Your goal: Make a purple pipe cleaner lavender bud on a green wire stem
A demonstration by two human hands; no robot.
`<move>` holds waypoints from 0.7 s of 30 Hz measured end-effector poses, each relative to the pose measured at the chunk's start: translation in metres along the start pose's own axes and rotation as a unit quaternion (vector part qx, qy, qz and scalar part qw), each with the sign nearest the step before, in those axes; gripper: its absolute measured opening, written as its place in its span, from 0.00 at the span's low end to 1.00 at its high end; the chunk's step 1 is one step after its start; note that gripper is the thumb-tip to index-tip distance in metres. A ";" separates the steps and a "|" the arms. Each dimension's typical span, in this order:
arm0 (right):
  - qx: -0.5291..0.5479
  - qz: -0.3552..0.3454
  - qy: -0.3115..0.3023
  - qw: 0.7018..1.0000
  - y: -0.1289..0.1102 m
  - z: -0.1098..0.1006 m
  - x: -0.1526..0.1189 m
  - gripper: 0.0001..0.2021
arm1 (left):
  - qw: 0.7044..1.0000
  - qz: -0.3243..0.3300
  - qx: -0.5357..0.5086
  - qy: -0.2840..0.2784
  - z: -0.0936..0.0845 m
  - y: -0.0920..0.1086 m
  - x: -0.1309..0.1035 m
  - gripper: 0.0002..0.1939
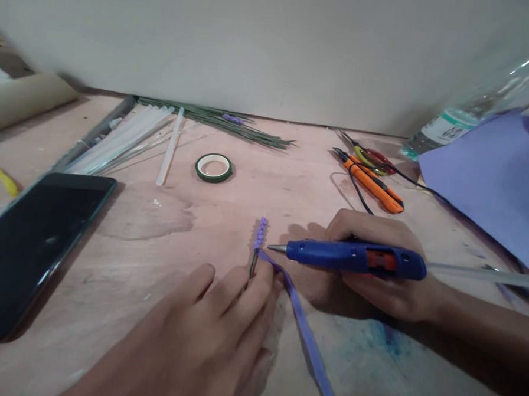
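Near the middle of the table, my left hand (222,326) holds a thin green stem (253,262) between its fingers. Small purple folds form a spike (261,233) at the stem's upper end. From the base of that spike a long purple strip (306,330) runs down past my fingers to the bottom edge. My right hand (379,281) is wrapped round a blue glue gun (332,256), whose metal tip points left, close beside the base of the spike. A clear glue stick (477,274) extends from the gun's rear.
A black phone (35,245) lies left. Behind are glue sticks (130,138), green stems (215,120) and a green tape roll (213,167). An orange cutter (374,183), scissors (373,159), a black cable (437,195), purple paper (491,174) and a bottle (454,122) are right.
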State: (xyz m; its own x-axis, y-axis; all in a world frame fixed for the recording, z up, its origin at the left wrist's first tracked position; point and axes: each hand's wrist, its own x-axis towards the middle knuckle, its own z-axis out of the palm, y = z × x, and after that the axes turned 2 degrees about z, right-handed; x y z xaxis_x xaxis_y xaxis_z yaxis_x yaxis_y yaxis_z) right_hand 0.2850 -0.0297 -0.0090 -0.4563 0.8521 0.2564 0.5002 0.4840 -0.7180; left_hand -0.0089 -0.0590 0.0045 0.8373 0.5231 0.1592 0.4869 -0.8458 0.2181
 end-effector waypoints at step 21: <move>-0.037 -0.025 -0.029 0.999 -0.001 0.003 0.016 0.09 | 0.985 0.065 0.150 -0.050 0.002 0.005 -0.020 0.25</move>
State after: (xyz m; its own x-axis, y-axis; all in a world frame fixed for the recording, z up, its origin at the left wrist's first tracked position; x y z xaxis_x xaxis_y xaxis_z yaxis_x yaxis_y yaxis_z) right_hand 0.2749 -0.0174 -0.0057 -0.5229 0.8145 0.2515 0.5274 0.5409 -0.6552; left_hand -0.0231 -0.0737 0.0005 0.9105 0.4078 0.0688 0.4128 -0.9060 -0.0938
